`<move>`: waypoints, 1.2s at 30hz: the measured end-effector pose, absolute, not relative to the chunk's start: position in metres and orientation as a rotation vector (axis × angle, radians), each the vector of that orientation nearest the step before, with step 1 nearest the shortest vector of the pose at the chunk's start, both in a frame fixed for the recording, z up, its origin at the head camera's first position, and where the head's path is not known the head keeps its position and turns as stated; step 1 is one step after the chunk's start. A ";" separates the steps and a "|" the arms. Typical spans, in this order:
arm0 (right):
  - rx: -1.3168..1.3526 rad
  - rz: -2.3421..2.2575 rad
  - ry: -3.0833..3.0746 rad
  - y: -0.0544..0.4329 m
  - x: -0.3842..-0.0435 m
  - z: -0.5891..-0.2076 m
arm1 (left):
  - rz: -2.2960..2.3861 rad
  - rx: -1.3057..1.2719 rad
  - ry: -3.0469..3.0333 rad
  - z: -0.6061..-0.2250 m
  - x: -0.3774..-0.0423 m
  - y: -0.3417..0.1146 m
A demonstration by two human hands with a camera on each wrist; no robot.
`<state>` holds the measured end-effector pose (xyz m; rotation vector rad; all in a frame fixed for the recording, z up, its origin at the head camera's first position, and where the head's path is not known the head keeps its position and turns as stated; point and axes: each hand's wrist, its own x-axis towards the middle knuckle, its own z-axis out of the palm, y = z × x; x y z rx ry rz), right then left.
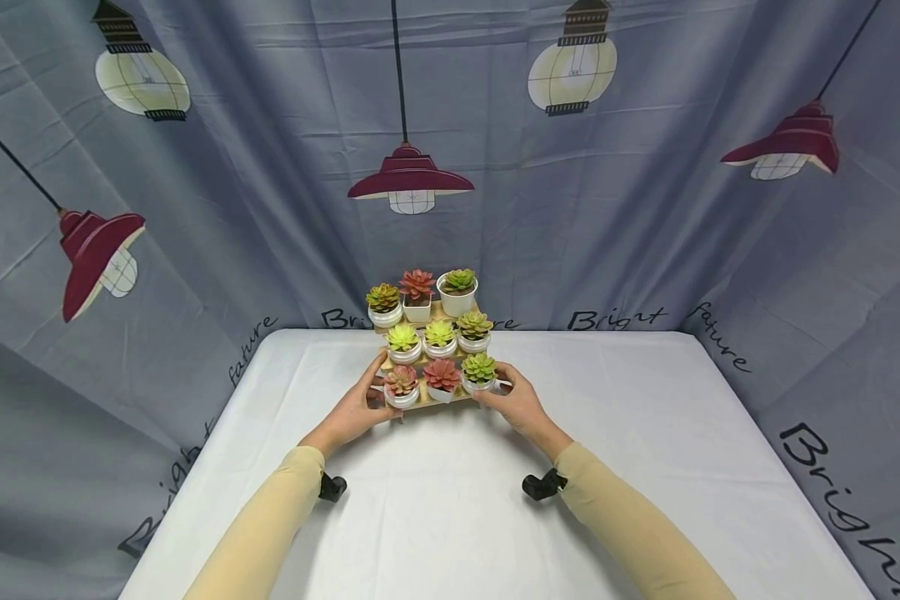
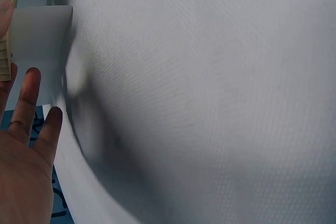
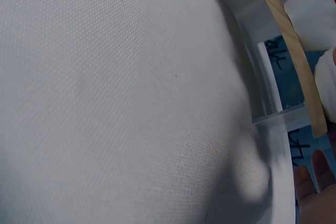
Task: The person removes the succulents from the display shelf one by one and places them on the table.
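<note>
A three-tier plant stand [image 1: 424, 403] with wooden boards stands toward the back of the white table, full of small potted succulents. Its left end is held by my left hand [image 1: 360, 408], its right end by my right hand [image 1: 521, 404], beside a green succulent [image 1: 479, 367]. A red succulent [image 1: 442, 375] sits mid-front and a pinkish one [image 1: 401, 381] at front left. In the left wrist view, a thumb lies on the wooden board [image 2: 6, 59] with fingers spread below. The right wrist view shows fingertips near the end of a board [image 3: 296, 51]; the thumb is hidden there.
White cloth covers the table [image 1: 435, 517]. Behind and at both sides hangs a grey-blue curtain [image 1: 292, 192] printed with lamps and lettering. Back-row pots, including a red succulent [image 1: 417, 286], stand close before it. Black wrist cameras [image 1: 333, 487] sit on both wrists.
</note>
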<state>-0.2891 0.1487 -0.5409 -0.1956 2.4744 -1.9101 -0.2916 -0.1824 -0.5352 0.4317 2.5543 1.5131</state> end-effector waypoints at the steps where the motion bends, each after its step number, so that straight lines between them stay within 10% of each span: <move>1: -0.200 -1.916 2.468 0.148 -0.289 -0.541 | 1.517 0.431 2.552 -0.535 -0.292 -0.183; 36: -0.141 -1.719 2.586 0.152 -0.288 -0.535 | 1.495 0.394 2.546 -0.532 -0.289 -0.182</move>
